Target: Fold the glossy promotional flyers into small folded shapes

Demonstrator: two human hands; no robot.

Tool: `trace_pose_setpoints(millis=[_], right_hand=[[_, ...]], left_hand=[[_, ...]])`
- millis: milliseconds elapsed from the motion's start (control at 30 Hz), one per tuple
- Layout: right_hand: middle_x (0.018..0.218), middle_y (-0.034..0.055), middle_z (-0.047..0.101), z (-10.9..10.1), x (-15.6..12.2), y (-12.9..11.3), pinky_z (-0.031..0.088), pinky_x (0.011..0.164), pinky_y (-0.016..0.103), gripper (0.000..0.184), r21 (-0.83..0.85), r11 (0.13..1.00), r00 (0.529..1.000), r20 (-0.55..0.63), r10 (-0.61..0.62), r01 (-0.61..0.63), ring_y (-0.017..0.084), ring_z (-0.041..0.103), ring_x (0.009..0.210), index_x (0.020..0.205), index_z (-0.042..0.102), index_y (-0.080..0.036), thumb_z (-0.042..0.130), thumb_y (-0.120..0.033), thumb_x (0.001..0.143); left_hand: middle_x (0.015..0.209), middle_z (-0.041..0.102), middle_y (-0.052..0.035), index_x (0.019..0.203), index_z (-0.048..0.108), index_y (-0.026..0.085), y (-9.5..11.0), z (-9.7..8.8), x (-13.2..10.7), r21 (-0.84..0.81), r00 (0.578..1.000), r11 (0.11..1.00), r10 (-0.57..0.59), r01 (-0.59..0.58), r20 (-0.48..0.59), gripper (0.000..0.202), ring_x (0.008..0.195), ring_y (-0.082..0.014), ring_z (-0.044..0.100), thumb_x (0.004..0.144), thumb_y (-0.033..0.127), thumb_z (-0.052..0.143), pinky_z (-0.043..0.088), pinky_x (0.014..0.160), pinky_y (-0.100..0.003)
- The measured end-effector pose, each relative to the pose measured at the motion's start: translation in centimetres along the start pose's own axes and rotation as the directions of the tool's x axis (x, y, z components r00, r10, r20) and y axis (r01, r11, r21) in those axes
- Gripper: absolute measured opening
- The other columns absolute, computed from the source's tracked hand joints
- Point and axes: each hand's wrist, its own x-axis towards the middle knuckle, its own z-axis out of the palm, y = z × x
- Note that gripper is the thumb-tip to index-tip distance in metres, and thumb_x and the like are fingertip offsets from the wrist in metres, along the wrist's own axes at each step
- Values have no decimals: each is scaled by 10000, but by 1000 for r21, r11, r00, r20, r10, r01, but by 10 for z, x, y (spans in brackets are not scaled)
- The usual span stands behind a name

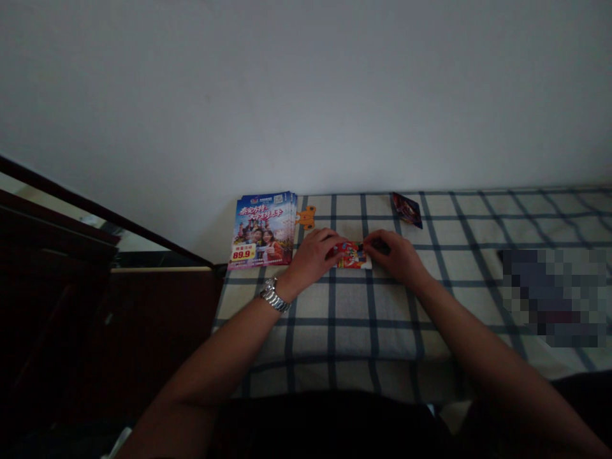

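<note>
A small red printed packet (pixel 352 255) lies on the checked cloth (pixel 335 306). My left hand (pixel 313 255), with a metal watch at the wrist, has its fingers curled over the packet's left end. My right hand (pixel 394 255) pinches the packet's right end with closed fingers. Both hands rest on the cloth with the packet between them. A stack of colourful leaflets (pixel 262 229) lies just left of my left hand.
A small orange cut-out (pixel 306 217) sits beside the leaflets. A dark folded card (pixel 407 209) lies near the wall behind my right hand. A blurred dark patch (pixel 554 293) lies at right. Dark wooden furniture (pixel 95 306) stands to the left.
</note>
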Motion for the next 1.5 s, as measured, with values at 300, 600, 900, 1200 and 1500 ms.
trace_pose_setpoints(millis=[300, 600, 900, 1200, 1500], right_hand=[[896, 47, 742, 3, -1, 2, 557, 723, 351, 186, 219, 974, 998, -14, 57, -53, 214, 693, 773, 1011, 677, -231, 667, -392, 920], [876, 34, 704, 0, -4, -1, 560, 706, 354, 274, 392, 917, 997, 59, 54, -73, 213, 677, 775, 1112, 658, -242, 691, -428, 915], [937, 42, 707, 0, -2, -10, 570, 783, 367, 304, 455, 889, 998, 22, 58, -62, 218, 691, 853, 1111, 652, -240, 723, -447, 900], [920, 64, 786, -3, 0, -4, 590, 758, 347, 365, 488, 856, 985, 59, 164, -172, 232, 730, 836, 984, 716, -217, 708, -573, 902], [834, 35, 744, -3, -3, -5, 529, 659, 307, 294, 495, 856, 989, 46, 142, -146, 190, 682, 738, 909, 693, -216, 760, -499, 870]], left_hand=[[1159, 651, -78, 1224, 683, 224, 9, -8, 0, -96, 1000, 995, 13, -15, -22, 241, 1105, -239, 618, 1013, 323, 623, 525, 1005, -434], [1064, 729, -32, 1119, 689, 229, 15, -7, -2, -320, 993, 941, -95, 111, 66, 150, 934, -174, 690, 1017, 314, 620, 564, 877, -349], [972, 760, -19, 1082, 704, 220, 19, 0, -4, -498, 977, 841, -159, 211, 144, 122, 821, -159, 706, 982, 271, 656, 579, 763, -310], [998, 749, -40, 1067, 679, 199, 18, -1, -2, -589, 966, 769, -240, 250, 97, 181, 873, -169, 712, 990, 358, 640, 574, 807, -304], [970, 742, -30, 1070, 661, 202, 23, 4, -6, -602, 973, 765, -182, 229, 139, 177, 836, -152, 705, 968, 347, 672, 574, 763, -278]])
